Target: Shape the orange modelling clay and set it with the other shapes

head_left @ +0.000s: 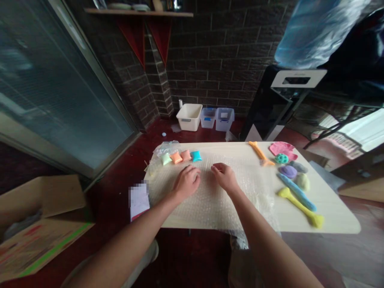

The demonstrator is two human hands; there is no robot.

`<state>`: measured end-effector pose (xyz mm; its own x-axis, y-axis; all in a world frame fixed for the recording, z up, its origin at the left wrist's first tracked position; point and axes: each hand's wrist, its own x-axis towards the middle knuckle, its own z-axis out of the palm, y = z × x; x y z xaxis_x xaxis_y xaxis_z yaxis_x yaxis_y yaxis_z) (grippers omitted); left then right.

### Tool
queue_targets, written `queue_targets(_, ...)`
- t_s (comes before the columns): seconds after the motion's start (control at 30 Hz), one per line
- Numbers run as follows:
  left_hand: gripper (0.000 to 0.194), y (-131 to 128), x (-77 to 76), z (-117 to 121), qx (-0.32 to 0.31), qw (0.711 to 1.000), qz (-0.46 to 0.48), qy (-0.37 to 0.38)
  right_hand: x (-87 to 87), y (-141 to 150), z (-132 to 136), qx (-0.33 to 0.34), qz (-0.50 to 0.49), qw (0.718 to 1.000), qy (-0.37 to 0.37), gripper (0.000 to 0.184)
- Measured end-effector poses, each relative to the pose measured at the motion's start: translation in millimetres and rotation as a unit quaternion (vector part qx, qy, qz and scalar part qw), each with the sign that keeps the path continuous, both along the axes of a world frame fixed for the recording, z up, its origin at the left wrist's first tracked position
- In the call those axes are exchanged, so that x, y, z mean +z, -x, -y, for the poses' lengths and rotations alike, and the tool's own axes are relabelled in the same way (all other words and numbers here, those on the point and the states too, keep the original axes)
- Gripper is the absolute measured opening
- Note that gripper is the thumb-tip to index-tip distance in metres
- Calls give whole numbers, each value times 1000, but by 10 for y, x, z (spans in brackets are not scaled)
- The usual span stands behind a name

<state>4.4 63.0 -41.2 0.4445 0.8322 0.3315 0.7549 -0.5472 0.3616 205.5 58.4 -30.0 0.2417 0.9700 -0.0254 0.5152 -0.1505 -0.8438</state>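
Observation:
My left hand (pixel 187 181) hovers over or rests on a sheet of bubble wrap (pixel 198 206); its fingers are loosely bent and nothing shows in them. A short gap separates it from my right hand (pixel 225 177), also loosely curled with nothing visible in it. Just beyond my left hand, small packets lie in a row: pale green (pixel 165 159), orange (pixel 176 157), pink (pixel 185 155) and blue (pixel 196 155). Crumpled clear plastic (pixel 166 148) lies behind the green one. Whether either hand touches the wrap is hard to see.
On the table's (pixel 339 212) right side lie an orange bone-like shape (pixel 259 152), a pink flat piece (pixel 283 150), a teal holed lump (pixel 281 159), a purple lump (pixel 288 172), a blue stick (pixel 297 192) and a yellow bone-like shape (pixel 301 207). A cardboard box (pixel 63 196) stands left.

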Motion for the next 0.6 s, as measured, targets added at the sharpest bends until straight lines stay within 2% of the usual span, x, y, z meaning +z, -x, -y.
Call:
queue_targets(0.17, 26, 641, 288, -310, 71, 997, -8, -24, 25, 175, -59, 10, -24, 1000, -3, 17)
queue_targets(0.23, 27, 806, 368, -438, 98, 994, -23, -34, 53, 240, -65, 17, -35, 999, -7, 16)
queue_targets(0.3, 30, 859, 416, -533, 98, 994, -47, -35, 82, 286, -62, 21, -42, 999, -9, 15)
queue_targets(0.37, 28, 793, 437, -589, 82, 993, -74, -29, 106, 312, -55, 22, -47, 999, -9, 15)
queue_targets(0.47, 21, 530, 441, -632, 56, 992, -112, -20, 131, 317, -43, 21, -52, 998, -3, 14)
queue_targets(0.53, 27, 317, 438, -667, 44, 990, -135, -17, 140, 307, -37, 20, -54, 998, 2, 15)
queue_targets(0.6, 43, 128, 434, -721, 30, 988, -154, -12, 149, 292, -29, 18, -55, 998, 5, 15)
